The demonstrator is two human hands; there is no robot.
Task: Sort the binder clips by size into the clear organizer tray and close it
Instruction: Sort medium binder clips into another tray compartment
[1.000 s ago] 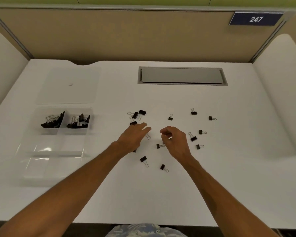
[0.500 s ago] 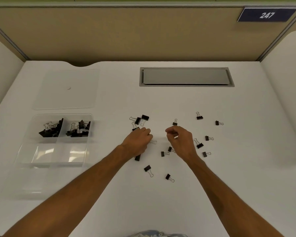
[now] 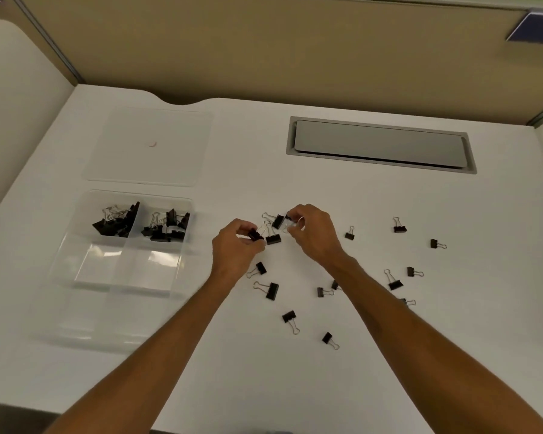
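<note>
Gathering step: my left hand [image 3: 236, 245] pinches a black metal binder clip [image 3: 254, 235], my right hand [image 3: 314, 233] pinches a second clip [image 3: 289, 217]. Next, probably, both go into the clear plastic organizer tray [image 3: 98, 264] at nine o'clock, matched by size.

Black binder clips [image 3: 272, 291], silver handles; clear tray [image 3: 85, 270]; white desk [image 3: 264, 386].

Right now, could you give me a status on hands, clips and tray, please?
Left hand pinching one clip, right hand pinching another. Tray open, two far compartments part-filled, lid behind it. Loose clips scattered on desk, nothing blocking.
</note>
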